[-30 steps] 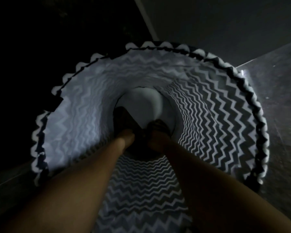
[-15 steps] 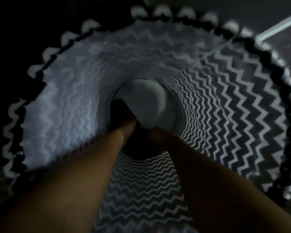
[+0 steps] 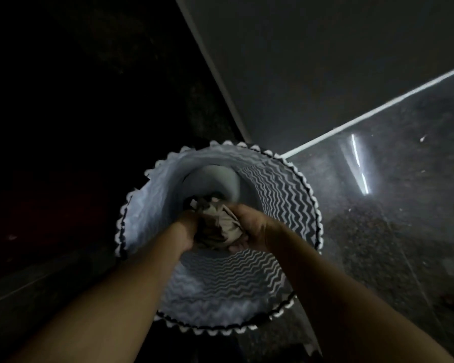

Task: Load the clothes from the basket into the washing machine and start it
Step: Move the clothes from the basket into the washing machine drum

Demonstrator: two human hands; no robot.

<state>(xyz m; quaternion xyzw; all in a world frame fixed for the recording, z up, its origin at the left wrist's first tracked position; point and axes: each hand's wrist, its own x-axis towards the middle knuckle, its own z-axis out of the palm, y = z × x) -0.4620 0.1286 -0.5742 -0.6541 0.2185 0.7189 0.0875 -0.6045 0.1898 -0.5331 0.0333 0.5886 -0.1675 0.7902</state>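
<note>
I am holding the bunched clothes (image 3: 220,226) at frame centre, inside the basket (image 3: 286,205). My right hand (image 3: 252,229) is curling under them. My left hand (image 3: 186,231) is alongside, its grip hidden.

no readable txt, no labels, no nos.

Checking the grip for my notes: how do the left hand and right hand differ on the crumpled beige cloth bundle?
The left hand meets the crumpled beige cloth bundle from its left, fingers hidden in the cloth; the right hand curls round it from the right, fingertips showing beneath. The left hand shows mostly wrist, the right hand its back. Both touch the bundle over the zigzag-patterned fabric basket.
</note>
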